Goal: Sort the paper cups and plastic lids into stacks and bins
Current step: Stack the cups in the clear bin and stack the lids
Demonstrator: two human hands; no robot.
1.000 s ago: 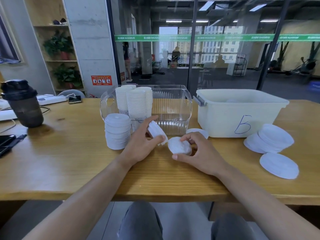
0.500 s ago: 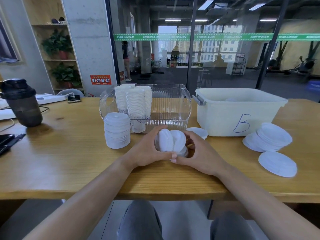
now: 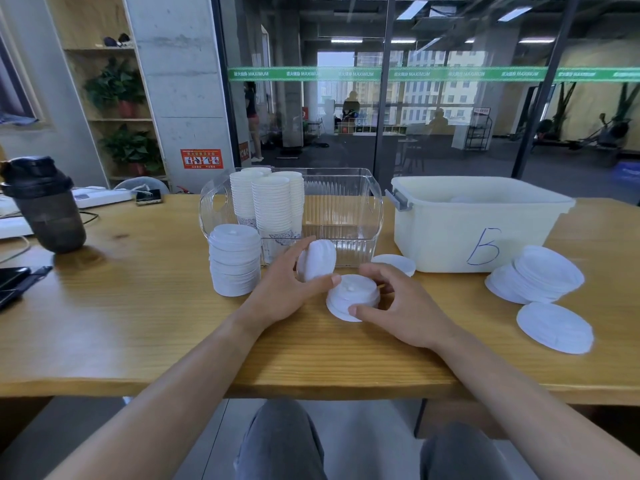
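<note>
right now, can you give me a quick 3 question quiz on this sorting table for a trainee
1. True or false: the paper cups stand stacked inside the clear bin.
2. Which letter is written on the white bin? A) A B) B C) C
3. Fill in: the left hand holds a small stack of lids tilted on ____.

Key
1. True.
2. B.
3. Edge. The right hand grips another short lid stack lying flat on the table.
</note>
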